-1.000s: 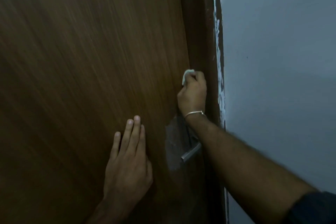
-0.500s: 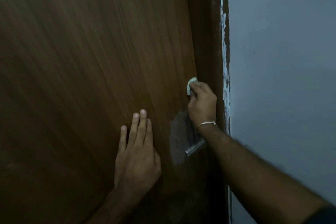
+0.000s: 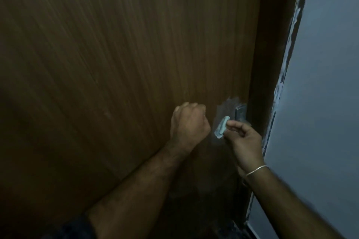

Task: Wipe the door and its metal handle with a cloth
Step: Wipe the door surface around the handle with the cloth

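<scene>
Head view, right hand (image 3: 243, 138) pinching cloth (image 3: 221, 127) beside metal handle (image 3: 240, 113), left hand (image 3: 189, 122) fisted, empty

The door (image 3: 116, 64) is running out of view at the top, left and bottom edges, its grain smearing in blur. The metal handle (image 3: 240, 113) is showing only its plate; the right hand (image 3: 243, 137) is covering the lever. The cloth (image 3: 221, 127) is bunching small between the fingers, its size unreadable. The left hand (image 3: 188, 122) is curling against the door, and whether it is gripping anything cannot be told.
</scene>
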Demonstrator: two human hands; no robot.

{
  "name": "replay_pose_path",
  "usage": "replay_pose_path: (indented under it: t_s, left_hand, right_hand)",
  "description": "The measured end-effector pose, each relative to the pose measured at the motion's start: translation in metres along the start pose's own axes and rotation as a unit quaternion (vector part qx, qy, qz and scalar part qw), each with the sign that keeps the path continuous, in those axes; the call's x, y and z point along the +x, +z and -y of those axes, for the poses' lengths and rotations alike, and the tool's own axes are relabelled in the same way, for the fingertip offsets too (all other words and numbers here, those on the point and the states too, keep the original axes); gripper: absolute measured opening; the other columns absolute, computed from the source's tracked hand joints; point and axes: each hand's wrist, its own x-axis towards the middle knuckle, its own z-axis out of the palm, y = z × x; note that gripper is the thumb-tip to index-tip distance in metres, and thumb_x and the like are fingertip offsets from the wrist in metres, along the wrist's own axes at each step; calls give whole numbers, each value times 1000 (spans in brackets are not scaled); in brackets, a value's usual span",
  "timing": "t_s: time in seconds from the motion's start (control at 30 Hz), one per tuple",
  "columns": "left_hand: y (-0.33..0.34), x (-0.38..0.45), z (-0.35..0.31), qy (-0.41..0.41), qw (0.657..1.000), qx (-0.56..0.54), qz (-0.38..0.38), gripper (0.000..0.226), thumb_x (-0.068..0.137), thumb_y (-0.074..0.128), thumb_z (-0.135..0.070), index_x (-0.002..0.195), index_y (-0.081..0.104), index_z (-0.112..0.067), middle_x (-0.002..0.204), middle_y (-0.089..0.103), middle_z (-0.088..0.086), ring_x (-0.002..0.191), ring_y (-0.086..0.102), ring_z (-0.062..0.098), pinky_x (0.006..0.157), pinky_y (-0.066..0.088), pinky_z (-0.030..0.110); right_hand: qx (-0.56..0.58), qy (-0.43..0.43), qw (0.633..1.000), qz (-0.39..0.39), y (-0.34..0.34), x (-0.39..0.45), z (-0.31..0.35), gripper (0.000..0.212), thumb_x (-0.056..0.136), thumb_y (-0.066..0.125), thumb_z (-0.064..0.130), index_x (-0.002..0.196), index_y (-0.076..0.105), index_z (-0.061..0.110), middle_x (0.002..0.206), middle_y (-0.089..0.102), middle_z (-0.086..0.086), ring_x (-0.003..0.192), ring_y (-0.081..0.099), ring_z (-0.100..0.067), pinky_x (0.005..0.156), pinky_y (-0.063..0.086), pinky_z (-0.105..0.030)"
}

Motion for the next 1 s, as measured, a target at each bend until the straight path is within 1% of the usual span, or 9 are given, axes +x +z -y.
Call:
replay_pose_path:
  t_s: [0.1,0.17,0.27,0.33,0.5,0.67,0.77,0.87,1.0]
  left_hand:
    - [3,12,-6,-25,1000,-18,-5,15,89,53,-24,81,41,-27,84,45,-9,83,46,14,74,32,32]
    - [8,17,-11,-75,988,-137,13,7,92,55,-28,87,50,-26,88,54,-8,84,51,12,74,40,31]
    - [9,18,-14,-209,875,-433,52,13,95,61,-33,90,66,-23,85,69,-6,78,64,10,64,49,22]
    - [11,14,-12,-237,804,-538,85,17,93,65,-39,96,72,-23,87,74,-4,82,70,11,66,53,24]
    - [7,2,-3,-283,724,-622,91,14,94,66,-18,105,72,-13,95,78,7,84,75,15,69,58,26]
    - [-3,-2,-4,-306,689,-650,99,19,96,62,-17,108,71,-6,96,78,9,85,75,15,69,59,27]
    - [-8,-3,-3,-306,648,-686,125,17,99,56,-13,103,72,-8,98,78,10,89,74,18,76,61,31]
    - [-10,-5,0,-294,661,-679,126,15,97,59,-9,105,71,-9,100,77,10,91,74,20,78,61,33]
    - [-8,-12,2,-327,719,-610,69,21,90,69,-8,111,65,-11,97,77,9,84,75,17,66,60,28]
  right_hand:
    - [-31,-21,999,24,5,5,15,25,85,66,-2,100,68,17,97,71,6,83,69,3,67,56,-14]
    - [-42,-49,997,32,11,14,30,25,85,66,-3,100,68,16,97,69,8,83,68,5,69,56,-14]
    - [-63,-89,993,47,18,17,43,22,83,67,-5,101,69,7,93,70,5,83,69,-1,77,57,-20]
    - [-95,-108,987,74,17,15,43,20,84,68,-2,101,69,9,91,71,3,85,69,-2,75,57,-18]
    - [-43,-51,990,127,7,16,43,22,89,60,-5,102,69,10,97,74,-2,91,72,-9,75,58,-20]
    - [-183,-141,963,135,1,8,48,30,87,65,-2,109,67,17,104,67,12,92,63,12,71,50,-6]
    - [-135,-84,975,157,-2,9,49,34,88,65,3,117,63,21,108,69,10,95,66,7,72,54,-13]
    - [-31,23,981,191,-3,7,51,28,88,67,4,114,63,16,99,76,-4,90,73,-16,69,60,-25]
    - [27,79,985,152,-4,7,49,19,86,68,3,105,66,4,91,77,-9,86,75,-22,65,61,-27]
